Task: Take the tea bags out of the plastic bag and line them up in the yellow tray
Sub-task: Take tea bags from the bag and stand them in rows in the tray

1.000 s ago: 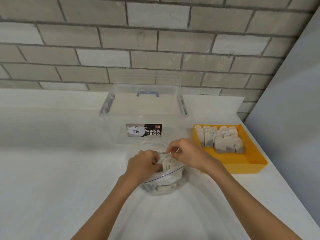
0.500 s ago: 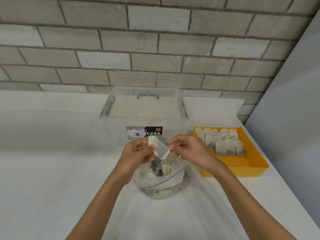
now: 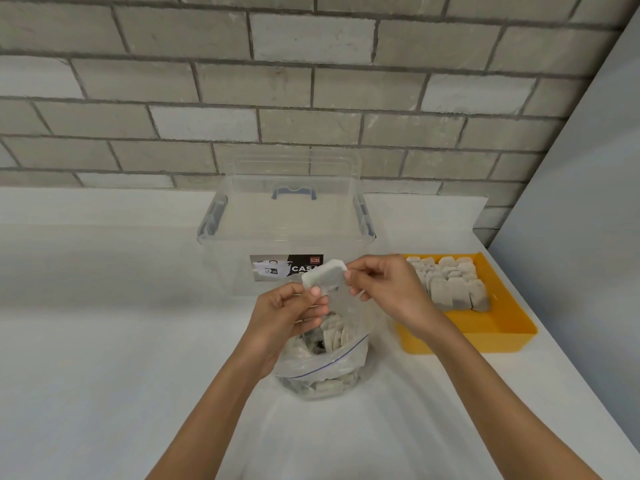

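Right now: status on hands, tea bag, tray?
Left hand and right hand both pinching one tea bag above the plastic bag. Yellow tray part filled, near end free. Nothing in the way.

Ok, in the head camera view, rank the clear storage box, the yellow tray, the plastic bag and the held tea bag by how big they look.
1. Clear storage box
2. Yellow tray
3. Plastic bag, though it sits nearer the camera
4. Tea bag, pinched between left hand and right hand

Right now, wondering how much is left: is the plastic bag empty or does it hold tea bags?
Not empty. The plastic bag stands open, with many tea bags visible inside.
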